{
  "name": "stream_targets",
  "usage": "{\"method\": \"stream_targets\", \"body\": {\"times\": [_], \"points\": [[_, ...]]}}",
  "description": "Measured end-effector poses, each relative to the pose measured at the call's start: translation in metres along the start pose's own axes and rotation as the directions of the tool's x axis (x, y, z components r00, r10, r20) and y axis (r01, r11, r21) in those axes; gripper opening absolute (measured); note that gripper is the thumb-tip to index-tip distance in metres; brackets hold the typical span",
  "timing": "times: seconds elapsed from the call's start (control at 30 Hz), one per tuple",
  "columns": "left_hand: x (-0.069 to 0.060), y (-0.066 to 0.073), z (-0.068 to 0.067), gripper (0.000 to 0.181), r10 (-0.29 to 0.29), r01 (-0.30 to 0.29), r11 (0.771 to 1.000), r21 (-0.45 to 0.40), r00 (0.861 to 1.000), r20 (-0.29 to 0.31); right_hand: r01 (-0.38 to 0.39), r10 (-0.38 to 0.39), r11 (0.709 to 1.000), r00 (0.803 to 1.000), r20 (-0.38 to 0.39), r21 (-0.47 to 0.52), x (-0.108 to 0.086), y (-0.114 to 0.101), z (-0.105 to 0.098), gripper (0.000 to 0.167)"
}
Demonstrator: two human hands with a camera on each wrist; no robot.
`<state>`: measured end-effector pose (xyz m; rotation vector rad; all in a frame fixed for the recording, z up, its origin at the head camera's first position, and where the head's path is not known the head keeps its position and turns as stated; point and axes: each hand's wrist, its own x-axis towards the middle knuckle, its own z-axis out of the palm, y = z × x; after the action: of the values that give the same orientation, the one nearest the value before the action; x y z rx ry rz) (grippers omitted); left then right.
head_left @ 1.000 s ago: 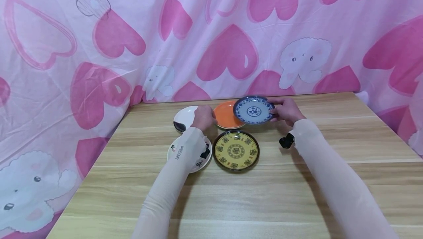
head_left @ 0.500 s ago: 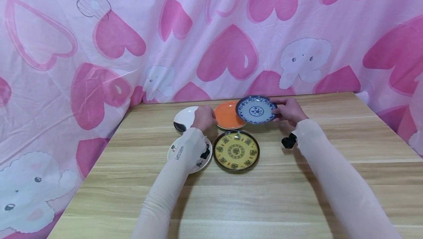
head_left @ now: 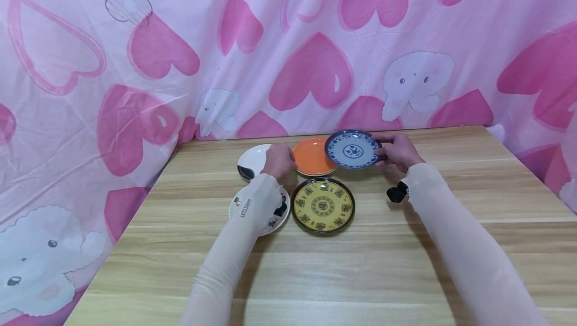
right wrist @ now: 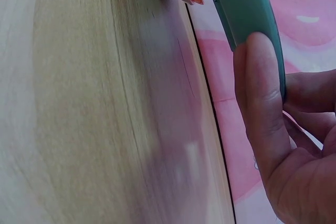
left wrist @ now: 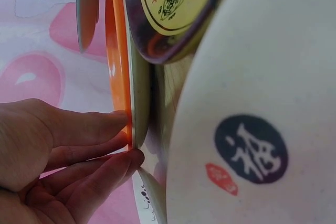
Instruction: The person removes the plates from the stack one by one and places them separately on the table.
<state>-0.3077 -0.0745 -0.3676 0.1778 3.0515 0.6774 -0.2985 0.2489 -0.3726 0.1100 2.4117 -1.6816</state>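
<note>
My right hand [head_left: 398,151] grips the right rim of a blue-and-white patterned plate [head_left: 353,150]. The right wrist view has this plate [right wrist: 249,11] edge-on above the table, its underside green-looking there, with fingers on both faces. Just left of it lies an orange plate [head_left: 311,156], partly overlapped in the head view. My left hand [head_left: 280,159] is at the orange plate's left edge; in the left wrist view, thumb and fingers pinch that plate's rim [left wrist: 119,61]. Under the left wrist sits a white plate with black and red prints [head_left: 239,208], partly covered by the sleeve.
A yellow plate with a dark brown rim [head_left: 322,206] lies in front of the orange one. Behind the left hand is a white plate with a black patch [head_left: 252,158]. A pink heart-print curtain [head_left: 311,70] hangs along the back edge of the wooden table [head_left: 342,276].
My right hand has moved slightly to the right with the blue-and-white plate, so more of the orange plate shows. My left hand has stayed in place.
</note>
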Motion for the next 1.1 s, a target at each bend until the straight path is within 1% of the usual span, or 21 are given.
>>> {"method": "stream_targets", "body": {"times": [0.07,0.27,0.43,0.7,0.73,0.97,1.1], "points": [[0.0,0.0,0.0,0.012,0.016,-0.015,1.0,0.012,1.0,-0.009,0.001,-0.001,1.0,1.0,-0.001,0.006,0.0,0.0,-0.001,0.058],[-0.001,0.001,0.001,0.011,-0.012,0.012,1.0,-0.018,1.0,-0.005,-0.004,0.004,1.0,1.0,-0.004,0.019,-0.002,0.001,-0.003,0.059],[-0.001,0.001,0.002,0.009,-0.011,0.011,0.999,-0.038,1.0,-0.003,-0.004,0.004,1.0,1.0,-0.004,0.01,-0.004,0.002,-0.006,0.059],[-0.001,0.0,0.002,0.008,-0.019,0.019,0.999,-0.041,1.0,-0.002,-0.003,0.003,1.0,1.0,-0.002,-0.011,-0.005,0.004,-0.009,0.059],[-0.002,0.0,0.001,0.008,-0.018,0.018,0.999,-0.042,1.0,-0.001,-0.004,0.004,1.0,1.0,-0.004,-0.013,-0.005,0.004,-0.009,0.059],[-0.002,0.0,-0.001,0.009,0.027,-0.026,0.999,0.021,0.999,-0.031,-0.015,0.016,1.0,1.0,-0.019,0.004,-0.003,0.006,-0.011,0.059],[-0.003,0.001,-0.002,0.009,0.01,-0.011,1.0,-0.009,1.0,-0.018,-0.015,0.015,1.0,1.0,-0.014,0.0,-0.003,0.009,-0.013,0.059]]}}
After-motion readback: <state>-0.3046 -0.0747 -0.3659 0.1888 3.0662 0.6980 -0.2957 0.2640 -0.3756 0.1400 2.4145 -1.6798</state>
